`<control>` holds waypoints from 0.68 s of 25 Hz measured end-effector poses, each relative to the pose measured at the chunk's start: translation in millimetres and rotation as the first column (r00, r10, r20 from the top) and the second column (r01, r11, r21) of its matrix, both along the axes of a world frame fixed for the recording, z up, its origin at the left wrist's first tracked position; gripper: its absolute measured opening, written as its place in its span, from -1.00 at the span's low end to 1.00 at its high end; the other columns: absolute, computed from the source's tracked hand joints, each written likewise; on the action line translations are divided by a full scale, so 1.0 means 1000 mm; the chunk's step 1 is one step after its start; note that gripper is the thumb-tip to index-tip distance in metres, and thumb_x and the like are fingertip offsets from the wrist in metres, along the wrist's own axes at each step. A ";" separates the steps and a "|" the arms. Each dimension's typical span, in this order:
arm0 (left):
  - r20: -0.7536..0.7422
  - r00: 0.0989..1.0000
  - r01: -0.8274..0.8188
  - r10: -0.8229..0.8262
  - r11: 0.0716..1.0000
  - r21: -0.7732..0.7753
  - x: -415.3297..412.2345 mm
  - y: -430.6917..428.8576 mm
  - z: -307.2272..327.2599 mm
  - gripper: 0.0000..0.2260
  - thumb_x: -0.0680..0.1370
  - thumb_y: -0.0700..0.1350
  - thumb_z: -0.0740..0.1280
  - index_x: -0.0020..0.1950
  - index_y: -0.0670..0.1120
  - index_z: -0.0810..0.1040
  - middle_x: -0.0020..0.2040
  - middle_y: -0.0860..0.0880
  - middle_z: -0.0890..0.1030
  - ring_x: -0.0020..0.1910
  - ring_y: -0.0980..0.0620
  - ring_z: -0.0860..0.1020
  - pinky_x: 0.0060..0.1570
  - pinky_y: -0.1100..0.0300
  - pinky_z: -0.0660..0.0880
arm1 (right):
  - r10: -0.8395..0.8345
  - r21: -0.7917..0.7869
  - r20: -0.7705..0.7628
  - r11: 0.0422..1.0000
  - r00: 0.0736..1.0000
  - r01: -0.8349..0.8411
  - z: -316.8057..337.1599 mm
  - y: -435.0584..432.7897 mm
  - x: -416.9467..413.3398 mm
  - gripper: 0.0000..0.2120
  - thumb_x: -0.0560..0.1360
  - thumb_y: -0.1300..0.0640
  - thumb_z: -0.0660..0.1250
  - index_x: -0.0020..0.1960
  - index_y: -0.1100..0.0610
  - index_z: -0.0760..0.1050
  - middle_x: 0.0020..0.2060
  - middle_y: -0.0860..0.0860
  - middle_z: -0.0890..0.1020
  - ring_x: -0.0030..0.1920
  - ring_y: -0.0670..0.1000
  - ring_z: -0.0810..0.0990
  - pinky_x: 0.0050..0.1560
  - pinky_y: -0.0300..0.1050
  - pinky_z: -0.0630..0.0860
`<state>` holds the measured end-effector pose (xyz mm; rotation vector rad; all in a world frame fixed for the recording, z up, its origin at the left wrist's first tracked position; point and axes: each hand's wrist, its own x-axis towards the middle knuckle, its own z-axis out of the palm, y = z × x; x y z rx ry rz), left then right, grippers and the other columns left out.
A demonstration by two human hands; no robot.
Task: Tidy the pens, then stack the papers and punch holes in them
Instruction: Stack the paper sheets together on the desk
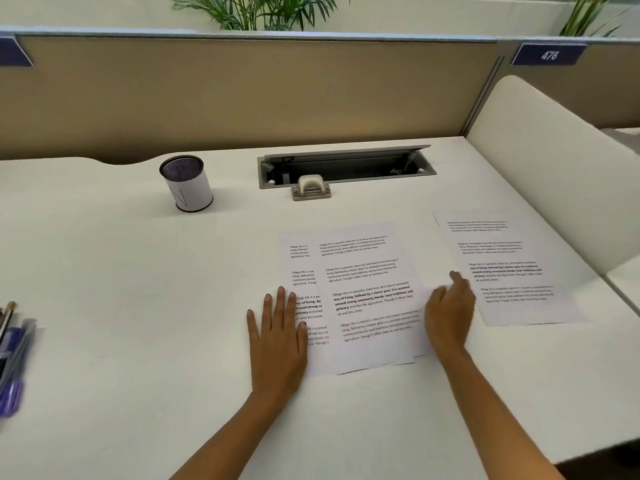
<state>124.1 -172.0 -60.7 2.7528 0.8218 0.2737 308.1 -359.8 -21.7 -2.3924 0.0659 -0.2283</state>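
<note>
The pens (14,355) are blurred and cut off at the frame edge, well to the left of both hands. The left hand (277,336) lies flat and open on the overlapped papers (367,299), gripping nothing. The right hand (448,313) rests loosely curled at their other edge, holding nothing, with a separate printed sheet (509,268) just beyond it.

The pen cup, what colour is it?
The pen cup is black mesh with white paper wrapped around it, seen in the head view.

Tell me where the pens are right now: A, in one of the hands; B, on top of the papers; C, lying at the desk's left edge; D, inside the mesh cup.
C: the pens lie loose at the desk's left edge, and the mesh cup looks empty.
</note>
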 end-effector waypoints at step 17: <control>0.051 0.997 -0.047 0.049 0.998 -0.042 0.004 -0.004 0.005 -0.44 0.56 0.13 -0.15 0.51 -0.03 0.21 0.55 0.04 0.18 0.55 0.01 0.09 0.52 -0.09 -0.05 | 0.210 -0.368 -0.004 0.909 0.978 -0.197 -0.026 -0.026 -0.038 -0.57 0.61 0.17 0.01 0.34 0.39 0.40 0.34 0.31 0.45 0.33 0.25 0.47 0.46 0.10 0.21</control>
